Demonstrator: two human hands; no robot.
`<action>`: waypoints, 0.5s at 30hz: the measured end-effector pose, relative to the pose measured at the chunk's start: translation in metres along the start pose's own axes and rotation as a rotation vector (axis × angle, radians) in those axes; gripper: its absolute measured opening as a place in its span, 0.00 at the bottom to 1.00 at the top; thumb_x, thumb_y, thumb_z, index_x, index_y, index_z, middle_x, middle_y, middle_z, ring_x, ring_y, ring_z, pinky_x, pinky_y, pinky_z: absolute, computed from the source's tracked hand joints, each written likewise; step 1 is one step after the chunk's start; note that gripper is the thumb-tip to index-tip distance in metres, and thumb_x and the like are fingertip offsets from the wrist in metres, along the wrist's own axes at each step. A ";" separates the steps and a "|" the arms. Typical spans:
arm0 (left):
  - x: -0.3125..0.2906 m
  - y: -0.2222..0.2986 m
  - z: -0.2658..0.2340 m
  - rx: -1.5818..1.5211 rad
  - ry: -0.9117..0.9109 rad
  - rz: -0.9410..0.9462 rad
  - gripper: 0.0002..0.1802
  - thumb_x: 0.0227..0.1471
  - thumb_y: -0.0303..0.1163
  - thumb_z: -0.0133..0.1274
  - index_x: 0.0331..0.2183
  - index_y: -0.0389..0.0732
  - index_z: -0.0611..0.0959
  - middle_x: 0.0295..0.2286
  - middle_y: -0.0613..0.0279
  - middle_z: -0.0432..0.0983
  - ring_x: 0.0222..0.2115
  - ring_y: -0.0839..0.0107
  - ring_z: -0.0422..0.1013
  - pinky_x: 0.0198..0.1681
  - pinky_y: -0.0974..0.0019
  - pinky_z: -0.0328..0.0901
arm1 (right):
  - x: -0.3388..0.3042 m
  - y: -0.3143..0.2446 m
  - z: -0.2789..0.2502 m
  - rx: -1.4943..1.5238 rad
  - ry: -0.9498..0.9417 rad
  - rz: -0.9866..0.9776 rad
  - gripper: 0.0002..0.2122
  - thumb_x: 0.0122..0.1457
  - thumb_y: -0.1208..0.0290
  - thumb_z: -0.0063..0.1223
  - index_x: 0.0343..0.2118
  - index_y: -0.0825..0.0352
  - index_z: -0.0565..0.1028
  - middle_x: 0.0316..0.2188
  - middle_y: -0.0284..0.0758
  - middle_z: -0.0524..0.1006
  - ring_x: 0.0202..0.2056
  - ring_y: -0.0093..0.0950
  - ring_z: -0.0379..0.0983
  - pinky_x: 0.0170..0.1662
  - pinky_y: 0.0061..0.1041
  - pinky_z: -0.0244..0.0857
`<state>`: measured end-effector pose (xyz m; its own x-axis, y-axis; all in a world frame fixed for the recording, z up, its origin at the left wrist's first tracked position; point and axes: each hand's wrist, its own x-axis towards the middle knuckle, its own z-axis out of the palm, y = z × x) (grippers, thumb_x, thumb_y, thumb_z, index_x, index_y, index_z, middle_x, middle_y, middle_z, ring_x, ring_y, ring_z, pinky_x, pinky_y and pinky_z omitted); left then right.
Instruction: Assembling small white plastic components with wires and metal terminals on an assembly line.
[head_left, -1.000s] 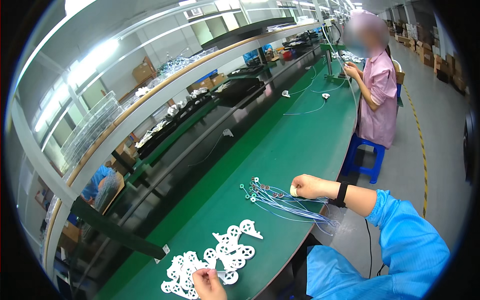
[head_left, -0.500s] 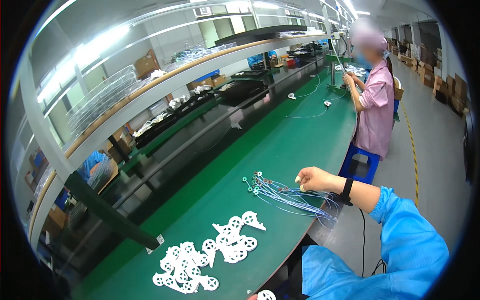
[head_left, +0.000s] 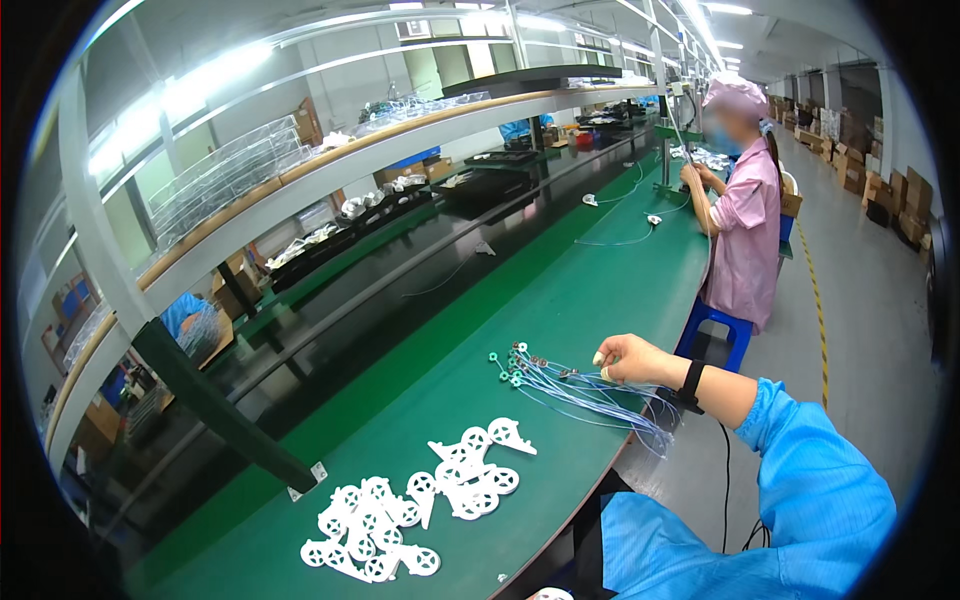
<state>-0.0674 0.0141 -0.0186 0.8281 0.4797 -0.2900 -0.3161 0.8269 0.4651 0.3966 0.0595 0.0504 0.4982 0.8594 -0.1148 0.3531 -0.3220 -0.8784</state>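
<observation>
My right hand [head_left: 630,360] reaches in over a bundle of thin blue-white cables [head_left: 590,398] on the green bench. Its fingers are bent, with pale covers on the fingertips, and the thumb and index tips are close together at the cables. Whether a cable lies between them is too small to tell. Small green and brown ring ends [head_left: 518,362] fan out at the bundle's far left. At the bottom edge, a white plastic piece [head_left: 553,594] shows in part; my left hand is out of sight. Many similar white wheel-shaped parts [head_left: 370,525] lie loosely piled at the near left.
The green bench [head_left: 560,320] curves away to the far right, where a co-worker in pink [head_left: 745,220] handles something beside a blue stool [head_left: 715,335]. A dark slanted post [head_left: 225,410] and a long shelf [head_left: 400,122] flank the left side. Cartons [head_left: 850,170] line the right wall.
The view has shifted slightly. The white piece at the bottom edge has sunk lower, and the fingertip beside it has left the picture. My right hand stays at the cables.
</observation>
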 end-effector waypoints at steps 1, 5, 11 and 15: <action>0.001 -0.001 -0.002 -0.009 -0.019 0.008 0.23 0.55 0.21 0.48 0.53 0.33 0.67 0.42 0.57 0.72 0.31 0.74 0.69 0.35 0.71 0.65 | 0.001 0.004 0.001 -0.002 0.003 0.000 0.09 0.48 0.83 0.52 0.34 0.72 0.73 0.26 0.35 0.76 0.27 0.23 0.73 0.32 0.24 0.67; 0.003 -0.003 -0.004 -0.010 0.024 0.004 0.21 0.55 0.21 0.48 0.52 0.34 0.69 0.41 0.58 0.72 0.31 0.74 0.69 0.34 0.71 0.65 | 0.003 0.019 0.004 -0.415 0.243 -0.253 0.08 0.50 0.79 0.51 0.35 0.71 0.74 0.29 0.40 0.77 0.31 0.31 0.74 0.36 0.29 0.68; 0.004 -0.004 -0.001 0.016 0.082 0.015 0.18 0.55 0.21 0.47 0.49 0.34 0.71 0.36 0.60 0.74 0.29 0.74 0.69 0.32 0.71 0.65 | -0.012 -0.004 0.008 -0.384 0.150 -0.155 0.09 0.52 0.71 0.53 0.35 0.71 0.75 0.31 0.43 0.77 0.34 0.36 0.75 0.38 0.31 0.68; 0.007 -0.007 -0.001 0.019 0.121 0.010 0.15 0.55 0.22 0.47 0.46 0.34 0.73 0.34 0.61 0.74 0.28 0.74 0.69 0.31 0.72 0.64 | -0.004 -0.007 0.014 -0.574 0.034 -0.111 0.12 0.51 0.66 0.54 0.31 0.73 0.77 0.27 0.46 0.77 0.31 0.37 0.75 0.36 0.33 0.68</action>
<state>-0.0602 0.0118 -0.0248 0.7629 0.5204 -0.3835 -0.3138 0.8168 0.4841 0.3815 0.0638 0.0501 0.4557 0.8901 -0.0127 0.7724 -0.4025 -0.4913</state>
